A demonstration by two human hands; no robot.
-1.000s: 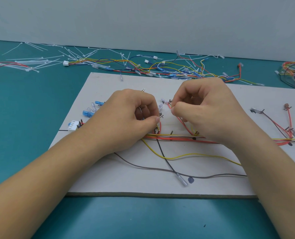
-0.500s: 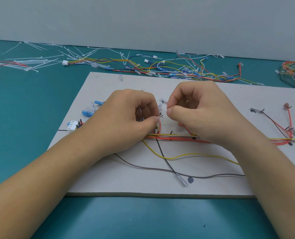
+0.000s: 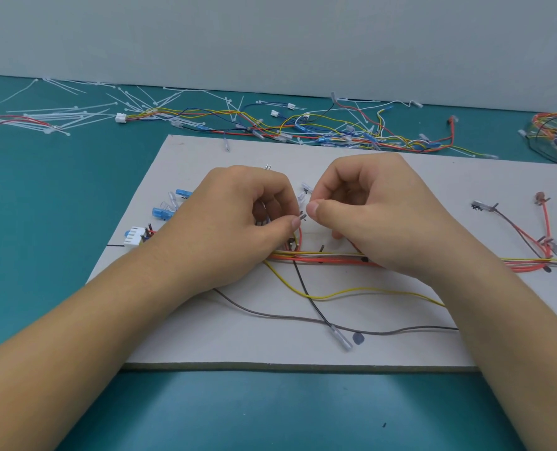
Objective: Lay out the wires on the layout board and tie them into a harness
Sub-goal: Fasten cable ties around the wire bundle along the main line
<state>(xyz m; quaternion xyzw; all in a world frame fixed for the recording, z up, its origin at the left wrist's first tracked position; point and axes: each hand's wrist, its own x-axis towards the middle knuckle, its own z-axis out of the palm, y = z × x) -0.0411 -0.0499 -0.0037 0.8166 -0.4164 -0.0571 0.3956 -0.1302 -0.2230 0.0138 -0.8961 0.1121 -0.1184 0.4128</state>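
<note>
Centrally on board [image 3: 401, 346], both hands curled, thumbs nearly meeting. Left hand [image 3: 238, 222] fingers [image 3: 292, 224] pinched shut on red wire [image 3: 299, 237]. Right hand [image 3: 371, 213] fingers closed; held item cannot be told. Wire bundle [image 3: 332, 257] laid across board, partly hidden under hands. Loose wires [image 3: 303, 125] and ties [image 3: 59, 115] scattered on desk [image 3: 59, 190] behind.

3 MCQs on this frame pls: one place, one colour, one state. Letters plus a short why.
1. Where does the white plug lie?
A. left edge of the board
B. right edge
C. off the board

2. What colour is the table?
A. grey
B. teal
C. black

3. How are the two hands placed?
A. flat, spread apart
B. lifted clear of the board
C. curled, close together

Key: A, the white plug sits by the board left edge. B, the table is teal. C, left hand and right hand pinch thumb to finger mid-board.
</note>
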